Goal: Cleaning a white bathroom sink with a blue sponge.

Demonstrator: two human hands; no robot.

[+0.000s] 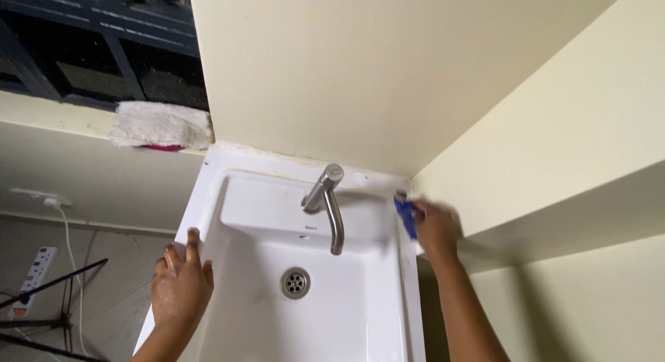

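A white rectangular sink [235, 202] hangs in a corner of cream walls, with a steel tap [325, 199] at its back and a round metal drain [295, 283] in the basin. My left hand [181, 282] rests flat on the sink's left rim, fingers apart and wet-looking, holding nothing. My right hand [435, 229] is on the right rim near the back corner, closed on a blue object [406, 214] pressed against the rim by the wall. Most of the blue object is hidden by my fingers.
A whitish cloth [161, 125] lies on the window ledge to the back left, over something pink. A white power strip [33, 275] with cables and a dark stand sit on the floor at the left. The walls close in tightly on the right.
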